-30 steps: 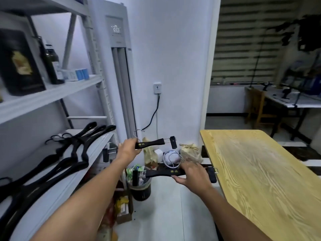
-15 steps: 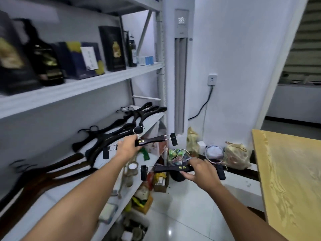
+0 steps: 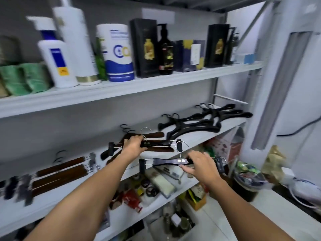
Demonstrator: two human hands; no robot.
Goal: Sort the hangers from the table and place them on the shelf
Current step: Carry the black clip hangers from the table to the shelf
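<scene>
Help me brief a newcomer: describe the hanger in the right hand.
Start at the white shelf of hangers. Just off its front edge, the right hand holds a black clip hanger. Its twin in the left hand sits higher, over the shelf.

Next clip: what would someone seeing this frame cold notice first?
Centre frame, the left hand grips a black clip hanger over the middle shelf, while the right hand holds a second clip hanger nearer the camera, by the shelf's front edge. Behind them, black plastic hangers lie piled at that shelf's right end, and bottles and dark boxes line the upper shelf.
</scene>
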